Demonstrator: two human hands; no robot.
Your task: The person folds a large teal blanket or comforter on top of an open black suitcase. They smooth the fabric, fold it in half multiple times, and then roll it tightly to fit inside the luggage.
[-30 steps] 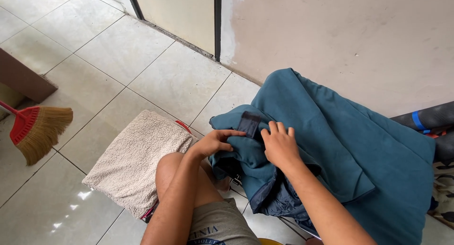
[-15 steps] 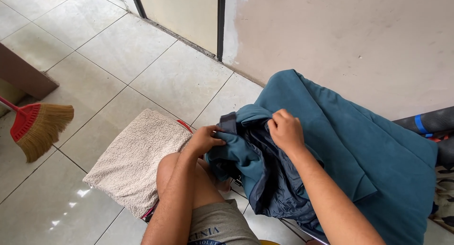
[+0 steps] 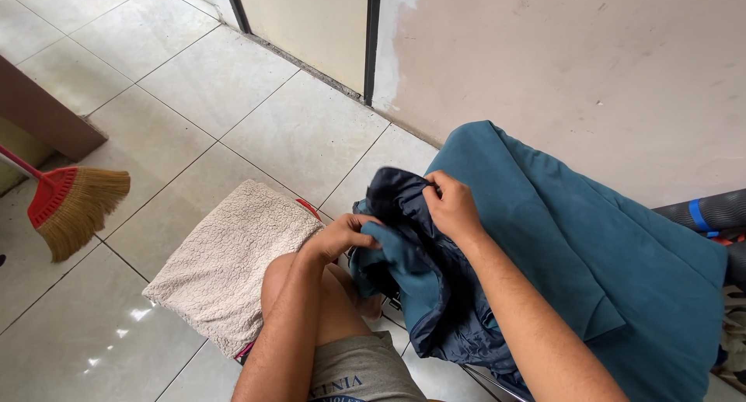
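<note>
**Head view: jacket gripped in both hands**

A teal jacket [image 3: 559, 247] is draped over a seat by the wall. Its dark lining is pinched by the right hand [image 3: 452, 208]; a teal fold is clutched in the left hand [image 3: 346, 235]. A cream mat [image 3: 233, 262] and broom [image 3: 70, 208] lie on the floor.

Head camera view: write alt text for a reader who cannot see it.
Both hands grip a teal jacket with dark navy lining: the left hand pinches a teal fold, the right hand holds the navy lining. A cream fleecy mat lies on the tiled floor, with a red-headed broom at the left.
</note>
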